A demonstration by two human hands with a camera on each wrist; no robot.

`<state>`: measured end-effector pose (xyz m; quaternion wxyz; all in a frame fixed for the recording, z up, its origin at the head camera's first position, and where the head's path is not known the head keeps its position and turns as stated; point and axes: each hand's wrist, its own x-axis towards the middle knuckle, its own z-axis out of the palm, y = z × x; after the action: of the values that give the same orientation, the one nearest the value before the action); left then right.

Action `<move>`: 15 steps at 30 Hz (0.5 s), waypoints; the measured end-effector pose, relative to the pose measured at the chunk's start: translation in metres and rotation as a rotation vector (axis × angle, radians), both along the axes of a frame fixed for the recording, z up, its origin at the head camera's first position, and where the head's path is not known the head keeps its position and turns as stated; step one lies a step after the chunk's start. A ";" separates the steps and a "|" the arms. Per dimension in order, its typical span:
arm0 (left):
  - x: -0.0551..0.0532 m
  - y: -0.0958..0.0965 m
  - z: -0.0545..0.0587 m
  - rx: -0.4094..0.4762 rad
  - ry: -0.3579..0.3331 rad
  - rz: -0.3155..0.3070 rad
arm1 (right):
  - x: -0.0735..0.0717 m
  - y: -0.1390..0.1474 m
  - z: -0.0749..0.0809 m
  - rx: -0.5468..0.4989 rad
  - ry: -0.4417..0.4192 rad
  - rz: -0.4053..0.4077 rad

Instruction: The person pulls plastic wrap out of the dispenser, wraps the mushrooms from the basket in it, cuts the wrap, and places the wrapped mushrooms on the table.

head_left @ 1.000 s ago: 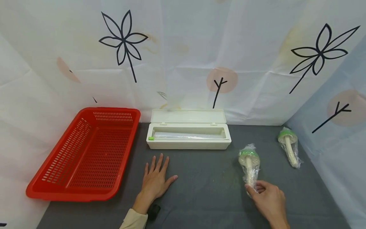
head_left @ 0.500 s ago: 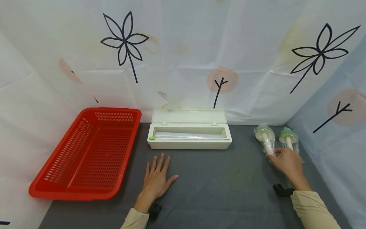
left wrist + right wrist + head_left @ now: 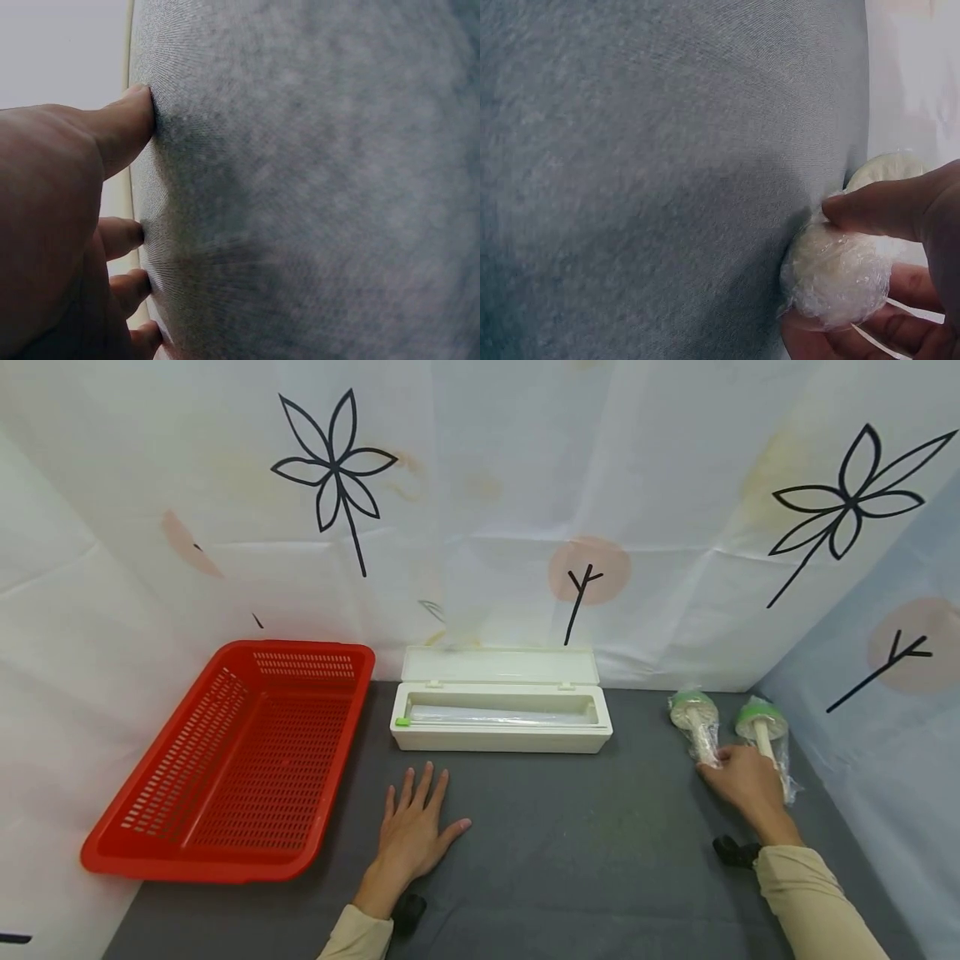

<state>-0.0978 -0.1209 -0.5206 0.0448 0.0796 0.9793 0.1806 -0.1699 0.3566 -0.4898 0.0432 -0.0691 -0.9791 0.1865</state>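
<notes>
My right hand (image 3: pixel 742 783) pinches the stem end of a plastic-wrapped, mushroom-shaped object (image 3: pixel 694 717) with a green cap and pale stem. It lies at the back right of the grey table. In the right wrist view, thumb and fingers sit around the wrapped stem end (image 3: pixel 836 277). A second wrapped mushroom-shaped object (image 3: pixel 761 724) lies just right of it, its stem partly hidden behind my hand. My left hand (image 3: pixel 411 839) rests flat on the table, fingers spread and holding nothing; the left wrist view shows its thumb (image 3: pixel 127 127) against the grey cloth.
A red perforated basket (image 3: pixel 225 867) stands at the left. At the back middle is a white cling film box (image 3: pixel 502 741), lid raised, with a clear roll (image 3: pixel 495 716) inside. White printed cloth (image 3: pixel 480 527) walls the back and sides.
My right hand has carried the wrapped mushroom-shaped object back and right, beside the other one. In the last half second it has barely shifted. The left hand stays put.
</notes>
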 end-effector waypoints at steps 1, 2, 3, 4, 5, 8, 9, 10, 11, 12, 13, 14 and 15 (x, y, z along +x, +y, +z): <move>0.000 0.000 0.000 0.000 0.003 0.000 | 0.000 0.000 -0.001 -0.002 -0.002 0.000; 0.000 0.000 0.000 0.000 0.003 0.000 | 0.001 0.000 -0.001 -0.002 -0.004 0.001; 0.000 0.000 0.000 0.001 0.004 0.001 | 0.002 0.000 -0.002 -0.001 -0.003 0.000; 0.000 -0.001 0.000 0.003 0.002 0.001 | 0.003 0.000 -0.002 -0.003 -0.001 -0.002; 0.001 -0.001 0.000 0.005 0.002 0.002 | 0.004 -0.001 -0.002 -0.004 0.004 -0.003; 0.001 -0.001 -0.002 0.012 0.004 0.003 | 0.008 -0.005 -0.001 0.000 0.049 -0.005; 0.001 -0.001 -0.002 0.013 0.004 0.003 | 0.011 -0.007 0.000 0.006 0.073 -0.008; 0.001 -0.001 -0.003 0.014 0.004 0.003 | 0.013 -0.009 0.000 0.011 0.097 -0.011; 0.001 -0.002 -0.003 0.014 0.008 0.003 | 0.016 -0.012 0.000 0.013 0.124 -0.018; 0.001 -0.002 -0.004 0.014 0.009 0.003 | 0.019 -0.016 0.000 0.015 0.157 -0.024; 0.001 -0.002 -0.005 0.013 0.010 0.004 | 0.023 -0.021 0.000 0.018 0.191 -0.028; 0.001 -0.002 -0.005 0.010 0.010 0.005 | 0.026 -0.026 -0.001 0.018 0.225 -0.027; 0.001 -0.002 -0.004 0.012 0.014 0.005 | 0.030 -0.033 -0.002 0.012 0.262 -0.023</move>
<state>-0.0969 -0.1229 -0.5250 0.0369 0.0789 0.9787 0.1861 -0.1396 0.3239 -0.4920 0.1731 -0.0552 -0.9653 0.1877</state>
